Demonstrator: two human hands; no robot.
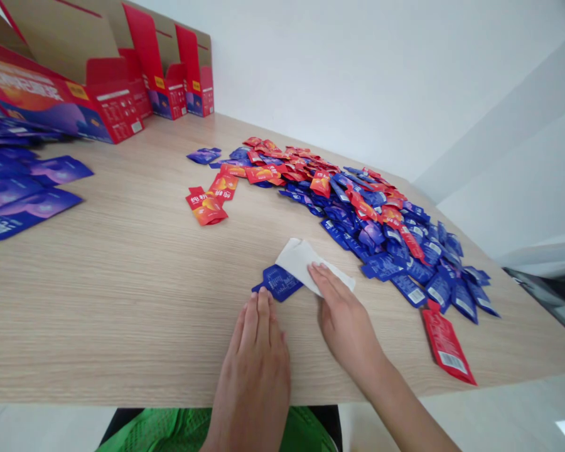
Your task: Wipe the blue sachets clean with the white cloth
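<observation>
A small dark blue pouch (279, 282) lies flat on the table in front of me, its printed side up. My left hand (257, 351) lies flat with fingers straight, its fingertips touching the pouch's near left edge. In my right hand (343, 314) is a folded white tissue (295, 256), pressed down over the right part of the pouch, which it hides. The right thumb is mostly out of sight.
A heap of red pouches (320, 182) and blue pouches (440, 289) spreads along the back and right. One red pouch (447, 345) lies near the right front edge. Blue pouches (23, 201) are laid out at left, before open red boxes (117, 103). A white wall stands behind.
</observation>
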